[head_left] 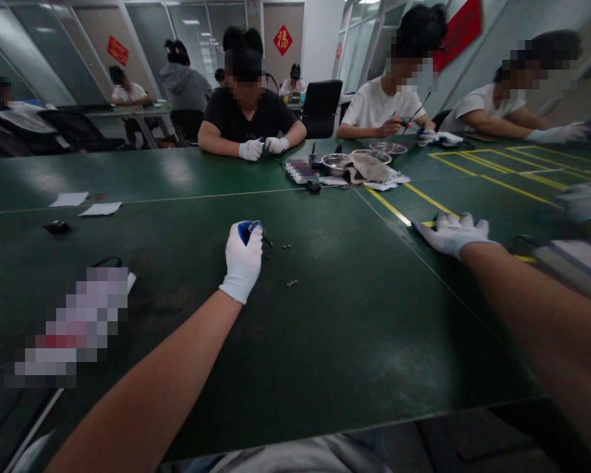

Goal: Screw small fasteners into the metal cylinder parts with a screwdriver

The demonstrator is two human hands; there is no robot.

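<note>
My left hand (243,259), in a white glove with blue on the palm side, is closed around a small metal part (255,226). A ring-like edge shows at its top and a dark stem sticks out to the right; the fingers hide the rest. On the green table (354,328) beside that hand lie two small metal rings (286,247). Nearer to me is a short row of similar small rings (292,283). My right hand (458,234), gloved the same way, rests palm down on the table by the yellow tape lines (389,207), fingers apart and holding nothing visible.
Metal bowls (335,163) and a grey-brown cloth (369,169) stand toward the far side. A blurred-out power strip-like object (79,322) lies at left, with paper slips (101,209) beyond. Co-workers sit opposite and at right; one blurred gloved hand (588,200) reaches in near a box (578,263).
</note>
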